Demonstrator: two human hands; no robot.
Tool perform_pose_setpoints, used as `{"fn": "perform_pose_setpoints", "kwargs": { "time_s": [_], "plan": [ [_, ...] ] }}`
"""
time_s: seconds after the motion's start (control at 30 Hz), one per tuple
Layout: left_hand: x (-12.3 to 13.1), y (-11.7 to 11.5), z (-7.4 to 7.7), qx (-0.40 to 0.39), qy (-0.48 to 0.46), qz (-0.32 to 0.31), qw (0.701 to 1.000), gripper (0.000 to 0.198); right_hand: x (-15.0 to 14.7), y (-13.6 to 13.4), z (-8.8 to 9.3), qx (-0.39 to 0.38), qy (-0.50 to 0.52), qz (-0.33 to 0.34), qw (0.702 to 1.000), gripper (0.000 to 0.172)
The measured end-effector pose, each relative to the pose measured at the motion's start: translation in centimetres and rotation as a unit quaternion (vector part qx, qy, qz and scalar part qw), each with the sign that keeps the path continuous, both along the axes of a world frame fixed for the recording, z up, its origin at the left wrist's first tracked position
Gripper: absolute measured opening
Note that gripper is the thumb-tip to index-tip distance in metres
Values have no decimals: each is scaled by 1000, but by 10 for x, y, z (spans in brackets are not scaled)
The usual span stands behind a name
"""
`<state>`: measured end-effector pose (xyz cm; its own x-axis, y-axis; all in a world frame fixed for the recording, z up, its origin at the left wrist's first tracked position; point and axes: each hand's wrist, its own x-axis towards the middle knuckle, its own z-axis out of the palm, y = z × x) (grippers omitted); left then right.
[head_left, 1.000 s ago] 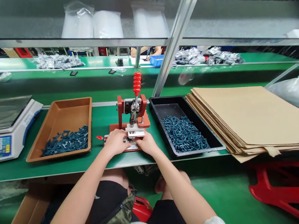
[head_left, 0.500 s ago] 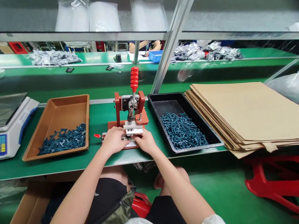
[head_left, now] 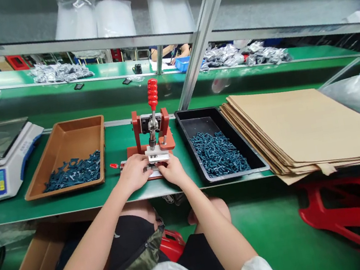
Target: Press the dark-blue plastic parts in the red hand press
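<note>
Both hands are at the base of a toggle-clamp press (head_left: 154, 132) with a red ribbed handle (head_left: 153, 94) standing upright. My left hand (head_left: 134, 172) has its fingers bent in at the left of the white press block (head_left: 157, 153). From the right, my right hand (head_left: 173, 170) reaches under the same block with thumb and forefinger drawn together. Whatever lies between the fingertips is too small and covered to make out. A small red-tipped lever (head_left: 114, 166) sticks out left of the press, near my left hand.
A brown tray (head_left: 73, 139) of dark blue plastic pieces lies left, beside a scale (head_left: 0, 156). On the right are a black tray (head_left: 199, 125) of similar small parts and stacked cardboard sheets (head_left: 310, 127). A red stool (head_left: 346, 204) stands below. Across the bench, a person's arms (head_left: 180, 52) show.
The view has shifted slightly, so the bench things appear a little further left. Both hands stay at the press block, and the red handle remains upright.
</note>
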<state>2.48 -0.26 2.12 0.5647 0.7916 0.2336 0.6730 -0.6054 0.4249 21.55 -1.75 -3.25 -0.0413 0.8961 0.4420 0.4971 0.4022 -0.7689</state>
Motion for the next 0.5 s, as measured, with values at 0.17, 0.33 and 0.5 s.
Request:
{"fn": "perform_pose_setpoints", "kwargs": {
  "time_s": [0.17,0.33,0.5],
  "plan": [
    [-44,-15,0,126,-173,160,964,33,-1,-1,4,19,4,11,1000,24],
    [-61,28,1,-54,-440,237,864,55,0,0,7,11,-4,3,1000,25],
    [-4,36,1,-71,-401,128,905,68,0,0,4,30,21,11,999,23]
  ]
}}
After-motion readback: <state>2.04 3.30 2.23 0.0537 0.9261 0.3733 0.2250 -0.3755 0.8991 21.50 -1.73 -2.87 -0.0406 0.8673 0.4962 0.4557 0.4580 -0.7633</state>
